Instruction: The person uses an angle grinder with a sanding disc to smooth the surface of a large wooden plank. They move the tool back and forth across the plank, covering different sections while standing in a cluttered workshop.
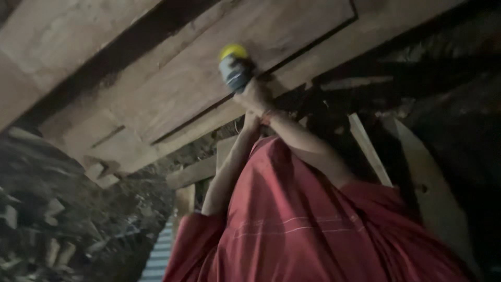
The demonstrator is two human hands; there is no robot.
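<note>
A wooden door panel [172, 78] with recessed framed sections lies across the top of the view. A small power sander [235, 68], yellow on top with a blue-grey body, rests on its surface near a groove. My right hand [254, 95] is closed around the sander's body, and a reddish band circles that wrist. My left hand [250, 121] reaches up just below the right wrist; its fingers are hidden in the dim light. Both bare forearms stretch out from my red shirt [302, 224].
Wood offcuts [47, 224] litter the dark ground at the left. A corrugated metal sheet [159, 256] lies at the bottom. Wooden planks [193, 172] sit under the door's edge. A pale curved board [433, 198] and a slat [368, 149] are at the right.
</note>
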